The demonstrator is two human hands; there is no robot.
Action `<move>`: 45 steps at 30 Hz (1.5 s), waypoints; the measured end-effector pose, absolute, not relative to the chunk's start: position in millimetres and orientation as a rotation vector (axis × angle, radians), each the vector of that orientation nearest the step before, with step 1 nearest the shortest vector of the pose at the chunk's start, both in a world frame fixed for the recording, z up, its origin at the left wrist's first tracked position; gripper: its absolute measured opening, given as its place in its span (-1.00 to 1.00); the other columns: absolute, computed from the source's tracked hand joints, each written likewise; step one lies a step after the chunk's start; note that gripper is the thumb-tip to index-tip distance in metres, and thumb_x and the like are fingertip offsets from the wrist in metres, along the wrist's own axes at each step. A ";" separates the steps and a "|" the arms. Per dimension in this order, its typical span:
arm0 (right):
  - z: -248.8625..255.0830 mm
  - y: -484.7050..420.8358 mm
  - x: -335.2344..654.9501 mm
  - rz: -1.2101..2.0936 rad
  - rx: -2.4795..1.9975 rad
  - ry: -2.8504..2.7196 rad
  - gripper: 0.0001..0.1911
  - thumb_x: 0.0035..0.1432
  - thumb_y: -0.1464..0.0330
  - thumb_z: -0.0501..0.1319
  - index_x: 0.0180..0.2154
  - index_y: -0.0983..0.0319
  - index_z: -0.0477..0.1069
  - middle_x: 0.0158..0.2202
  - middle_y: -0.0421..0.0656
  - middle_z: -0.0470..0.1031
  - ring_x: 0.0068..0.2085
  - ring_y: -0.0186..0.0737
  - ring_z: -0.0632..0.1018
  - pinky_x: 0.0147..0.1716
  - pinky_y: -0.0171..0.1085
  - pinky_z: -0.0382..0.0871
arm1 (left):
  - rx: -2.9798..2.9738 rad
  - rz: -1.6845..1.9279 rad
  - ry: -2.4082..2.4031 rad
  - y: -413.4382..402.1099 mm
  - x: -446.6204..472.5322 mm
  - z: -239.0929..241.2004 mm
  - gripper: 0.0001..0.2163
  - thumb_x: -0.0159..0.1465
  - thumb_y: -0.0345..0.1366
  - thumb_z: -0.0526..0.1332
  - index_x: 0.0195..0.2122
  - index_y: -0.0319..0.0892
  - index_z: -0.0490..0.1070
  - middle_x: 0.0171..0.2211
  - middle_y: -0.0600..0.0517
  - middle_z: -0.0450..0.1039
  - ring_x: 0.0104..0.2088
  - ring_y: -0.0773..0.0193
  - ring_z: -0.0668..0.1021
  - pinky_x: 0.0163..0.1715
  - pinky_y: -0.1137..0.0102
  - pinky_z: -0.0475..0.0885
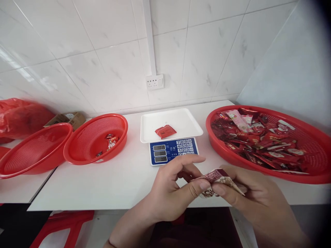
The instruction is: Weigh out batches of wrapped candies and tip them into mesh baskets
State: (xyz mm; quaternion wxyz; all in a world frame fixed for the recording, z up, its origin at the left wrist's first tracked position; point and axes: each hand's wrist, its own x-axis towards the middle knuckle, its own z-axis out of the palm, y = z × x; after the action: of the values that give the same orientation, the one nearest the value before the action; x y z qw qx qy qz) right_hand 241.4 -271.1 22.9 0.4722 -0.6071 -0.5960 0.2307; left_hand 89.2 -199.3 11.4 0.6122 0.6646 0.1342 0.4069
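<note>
My left hand (170,187) and my right hand (248,196) both pinch one small red and white snack packet (218,179) near the table's front edge. Just beyond them stands a blue digital scale (173,151) with a white tray (181,122). A single red packet (165,131) lies on that tray. To the right, a wide red basket (310,144) is heaped with several red packets (258,137).
A smaller red basket (85,144) with a few packets sits left of the scale. Another red basket (33,151) lies further left, by a cardboard box (68,119) and a red plastic bag (18,117). A wall socket (154,82) is behind. A red stool (64,224) stands below the table.
</note>
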 end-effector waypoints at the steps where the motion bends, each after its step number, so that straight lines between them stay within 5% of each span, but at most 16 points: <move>1: 23.1 -270.4 241.3 0.577 -1.443 -1.419 -0.71 0.05 0.13 0.19 -0.54 0.19 0.39 -0.65 -0.27 0.35 -0.62 -0.38 0.35 -0.64 -0.41 0.24 | 1.488 0.952 0.329 -199.5 90.1 10.8 -0.72 0.20 -0.37 0.22 -0.05 -0.10 0.32 -0.42 0.09 0.37 -0.43 0.38 0.47 -0.40 0.46 0.42; 12: 22.7 -275.2 231.5 0.766 -1.374 -1.110 -0.62 0.12 0.11 0.10 -0.60 0.20 0.22 -0.67 -0.26 0.21 -0.65 -0.39 0.26 -0.72 -0.38 0.15 | 1.082 0.672 0.147 -200.8 93.2 13.2 -0.85 0.12 -0.42 0.30 -0.27 -0.22 0.42 -0.44 0.06 0.43 -0.43 0.41 0.48 -0.39 0.49 0.42; 19: 20.1 -269.2 246.0 0.830 -1.211 -1.434 -0.65 0.08 0.03 0.13 -0.31 0.17 0.36 -0.45 -0.17 0.40 -0.46 -0.29 0.42 -0.50 -0.34 0.35 | 0.994 0.911 0.141 -203.9 99.7 7.1 -0.86 0.14 -0.40 0.28 -0.32 -0.16 0.32 -0.38 0.10 0.47 -0.42 0.41 0.49 -0.40 0.49 0.43; 23: 22.1 -268.8 250.9 0.708 -1.378 -1.561 -0.81 0.12 0.21 0.13 -0.41 0.17 0.37 -0.50 -0.22 0.38 -0.52 -0.36 0.36 -0.58 -0.41 0.27 | 1.193 0.870 0.301 -201.5 94.7 11.6 -0.85 0.13 -0.34 0.29 -0.30 -0.18 0.34 -0.40 0.07 0.44 -0.40 0.38 0.46 -0.36 0.46 0.39; 31: 29.2 -269.6 249.6 0.795 -1.361 -1.540 -0.79 0.11 0.23 0.12 -0.48 0.19 0.36 -0.60 -0.27 0.31 -0.56 -0.39 0.32 -0.62 -0.45 0.23 | 1.273 0.837 0.383 -205.3 91.8 15.8 -0.85 0.08 -0.34 0.33 -0.46 -0.25 0.36 -0.51 0.07 0.37 -0.50 0.41 0.40 -0.48 0.47 0.33; 45: 26.9 -273.2 249.3 0.709 -1.264 -1.444 -0.76 0.16 0.22 0.09 -0.49 0.18 0.34 -0.61 -0.25 0.32 -0.62 -0.39 0.34 -0.69 -0.41 0.20 | 0.969 0.762 0.211 -211.7 105.4 1.1 -0.79 0.06 -0.32 0.37 -0.41 -0.23 0.32 -0.47 0.07 0.50 -0.47 0.40 0.52 -0.43 0.50 0.42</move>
State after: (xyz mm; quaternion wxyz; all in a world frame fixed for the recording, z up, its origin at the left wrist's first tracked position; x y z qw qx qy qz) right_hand 249.3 -273.2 26.9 0.5209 -0.5275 -0.6025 0.2957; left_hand 105.4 -211.7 1.1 0.8107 0.4536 0.0989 0.3566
